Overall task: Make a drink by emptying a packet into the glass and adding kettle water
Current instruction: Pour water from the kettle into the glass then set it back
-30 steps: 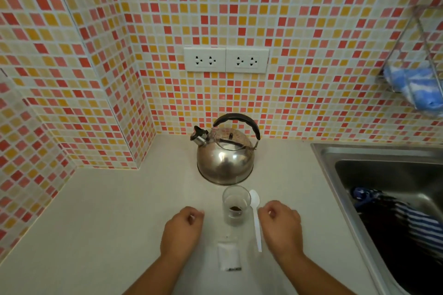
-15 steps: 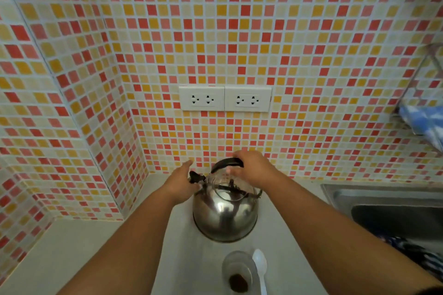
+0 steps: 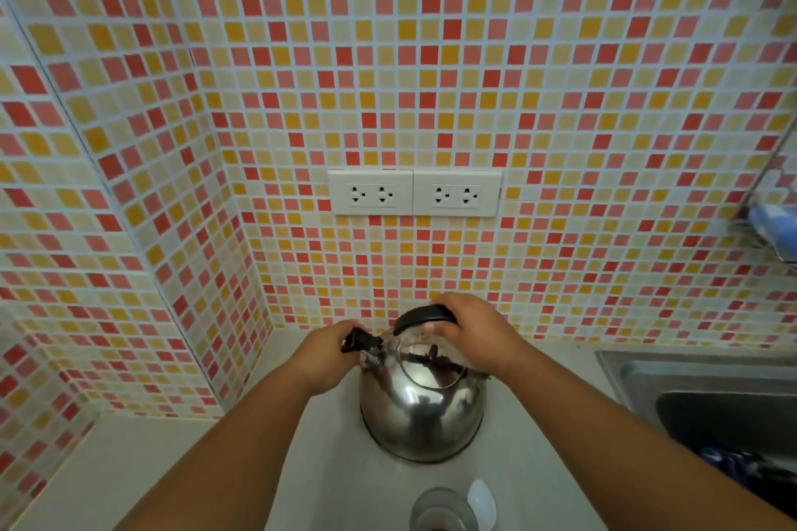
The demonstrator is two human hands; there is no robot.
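Our right hand (image 3: 472,330) wraps the black handle (image 3: 425,312) of the steel kettle (image 3: 422,405); our left hand (image 3: 327,351) pinches its spout cap (image 3: 360,343). The kettle stands on the counter (image 3: 327,466) near the back wall, the glass (image 3: 444,511) directly toward us at the near edge, spout pointing left.

This is a home kitchen. The walls (image 3: 560,108) meet in a corner and are covered in small mosaic tiles of red, pink, orange and cream. 2 white double power sockets (image 3: 414,193) sit side by side on the back wall above a pale countertop (image 3: 129,466). A stainless steel sink (image 3: 690,384) is set into the counter at the right, and a steel stovetop kettle (image 3: 425,410) stands on the counter beside it.
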